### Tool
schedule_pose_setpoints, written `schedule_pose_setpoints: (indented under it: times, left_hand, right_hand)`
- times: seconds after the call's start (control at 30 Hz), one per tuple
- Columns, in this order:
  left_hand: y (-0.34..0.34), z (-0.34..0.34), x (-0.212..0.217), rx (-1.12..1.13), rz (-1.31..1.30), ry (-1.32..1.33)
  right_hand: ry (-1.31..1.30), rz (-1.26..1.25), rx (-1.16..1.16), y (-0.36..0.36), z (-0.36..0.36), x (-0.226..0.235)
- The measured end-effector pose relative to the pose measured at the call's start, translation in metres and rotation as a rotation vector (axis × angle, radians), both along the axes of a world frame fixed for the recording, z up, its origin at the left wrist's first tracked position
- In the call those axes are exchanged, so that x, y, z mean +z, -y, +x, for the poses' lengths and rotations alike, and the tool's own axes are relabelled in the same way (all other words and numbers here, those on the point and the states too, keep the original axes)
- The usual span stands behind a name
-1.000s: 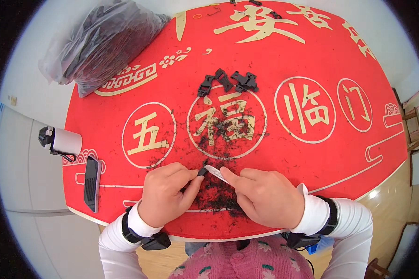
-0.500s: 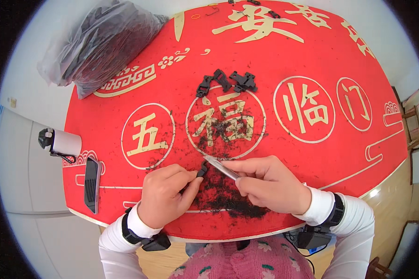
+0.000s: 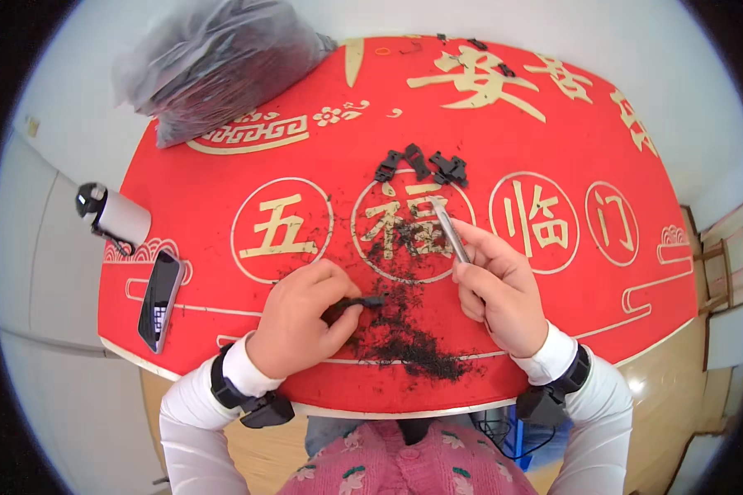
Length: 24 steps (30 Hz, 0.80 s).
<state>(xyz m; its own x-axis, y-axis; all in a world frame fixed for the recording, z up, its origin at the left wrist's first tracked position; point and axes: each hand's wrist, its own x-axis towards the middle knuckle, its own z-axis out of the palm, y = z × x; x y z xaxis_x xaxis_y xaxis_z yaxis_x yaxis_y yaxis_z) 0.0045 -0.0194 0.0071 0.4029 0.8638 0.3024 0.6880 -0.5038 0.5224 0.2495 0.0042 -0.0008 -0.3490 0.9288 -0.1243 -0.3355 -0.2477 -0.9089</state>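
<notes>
left hand [image 3: 304,320] pinching black part [image 3: 373,302], partly hidden | right hand [image 3: 501,287] gripping tool [image 3: 449,229], possibly knife

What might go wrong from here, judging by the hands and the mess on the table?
If the slim silver tool in the right hand is bladed, a slip might nick the left hand, since little of the black piece sticks out of its grip. The loose black shavings could also spread or cling to the white sleeves.
</notes>
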Motion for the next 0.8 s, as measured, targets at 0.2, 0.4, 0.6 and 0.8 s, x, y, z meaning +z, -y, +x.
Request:
schedule_pose_setpoints:
  times: [0.2,0.4,0.6,0.8]
  left_hand:
    - [-0.002,-0.002,-0.003,0.013,-0.010,0.368]
    - [0.003,-0.001,-0.001,0.151,-0.153,0.698]
    - [-0.003,-0.008,-0.005,0.146,-0.034,0.128]
    - [-0.001,-0.002,-0.003,0.163,0.025,0.001]
  right_hand:
    - [0.224,0.263,0.006,0.002,-0.007,-0.010]
    - [0.617,0.885,0.022,-0.009,-0.016,-0.002]
    - [1.063,1.066,0.072,-0.004,-0.022,-0.004]
    - [1.190,1.012,0.195,0.009,-0.024,-0.003]
